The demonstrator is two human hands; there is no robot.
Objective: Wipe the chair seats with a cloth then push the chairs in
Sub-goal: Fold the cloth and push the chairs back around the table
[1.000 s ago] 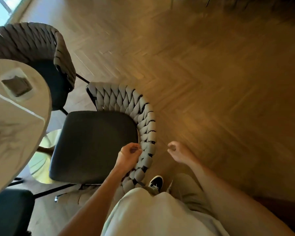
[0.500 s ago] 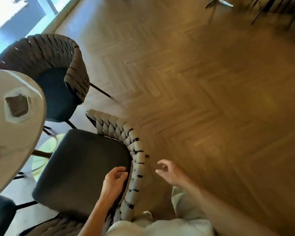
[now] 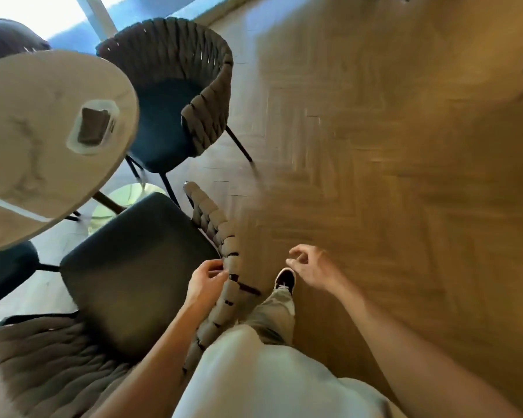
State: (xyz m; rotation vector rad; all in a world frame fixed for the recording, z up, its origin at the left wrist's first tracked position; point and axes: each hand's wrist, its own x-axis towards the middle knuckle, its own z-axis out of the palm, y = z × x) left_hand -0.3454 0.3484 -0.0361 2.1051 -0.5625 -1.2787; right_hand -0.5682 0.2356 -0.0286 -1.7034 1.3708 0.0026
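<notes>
Two bare hands work at a woven-backed chair [image 3: 139, 276] in the lower centre of the frame, its dark seat turned toward a round marble table [image 3: 37, 188] at the left. The left hand [image 3: 204, 282] curls its fingers over the top of the braided backrest, gripping it; the right hand [image 3: 311, 267] hangs free just to the right, fingers loosely bent, holding nothing. No cloth shows in either hand, so the wiping appears finished here and the pushing-in looks to be the step in hand. The seat's front edge sits near the table rim but not yet under it. A second chair [image 3: 175, 95] stands in the upper centre, tucked partly against the table. The next move likely calls for a steady shove on the backrest toward the table, keeping the legs straight so they clear the table's base [image 3: 124, 197].
</notes>
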